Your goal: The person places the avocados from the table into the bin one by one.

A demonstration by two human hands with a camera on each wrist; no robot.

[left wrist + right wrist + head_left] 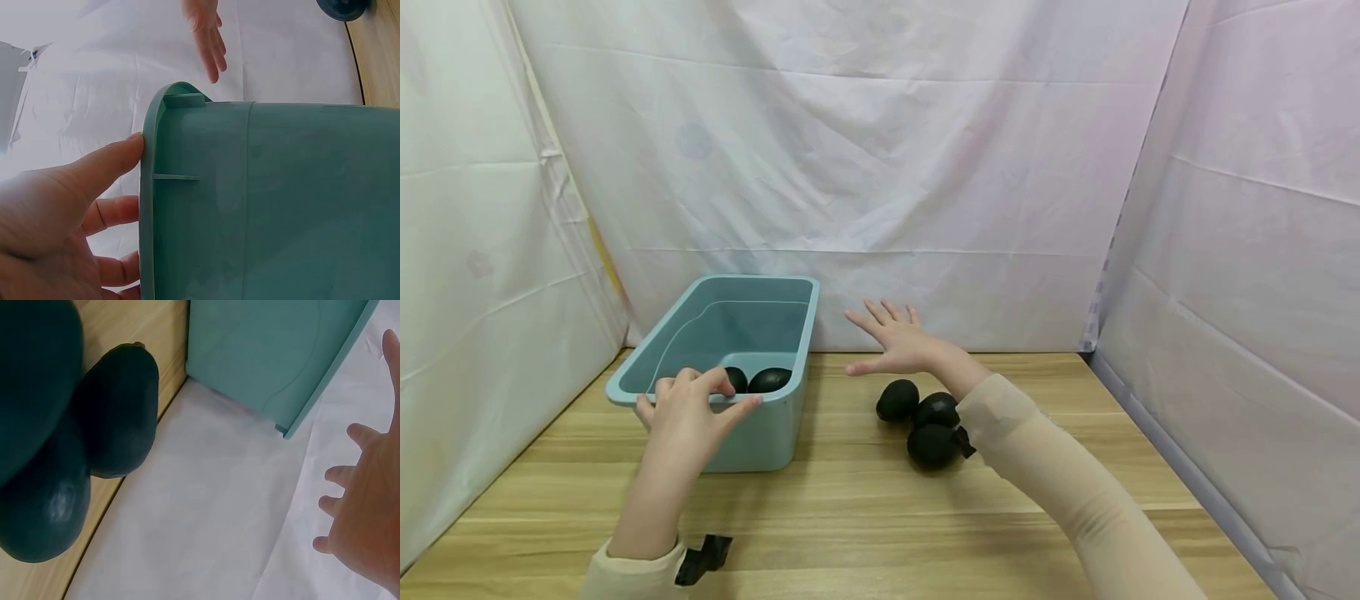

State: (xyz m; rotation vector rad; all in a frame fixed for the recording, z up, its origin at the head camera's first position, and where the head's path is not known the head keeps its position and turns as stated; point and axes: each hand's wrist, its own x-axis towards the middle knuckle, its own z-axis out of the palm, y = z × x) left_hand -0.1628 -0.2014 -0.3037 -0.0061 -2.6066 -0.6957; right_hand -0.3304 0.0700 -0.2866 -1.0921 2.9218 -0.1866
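Note:
My left hand is at the near rim of a blue-green plastic bin. Its fingers bend over the rim, and in the left wrist view the thumb meets the rim edge. Inside the bin, two dark avocados lie near that hand. My right hand hovers to the right of the bin with fingers spread, holding nothing. Below it, three more avocados sit clustered on the table, partly overlapped by the right forearm. One of these avocados shows a stem nub in the right wrist view.
The wooden table carries the bin at its left. White cloth hangs behind the table and along both sides. Black strips are attached at the sleeve cuffs.

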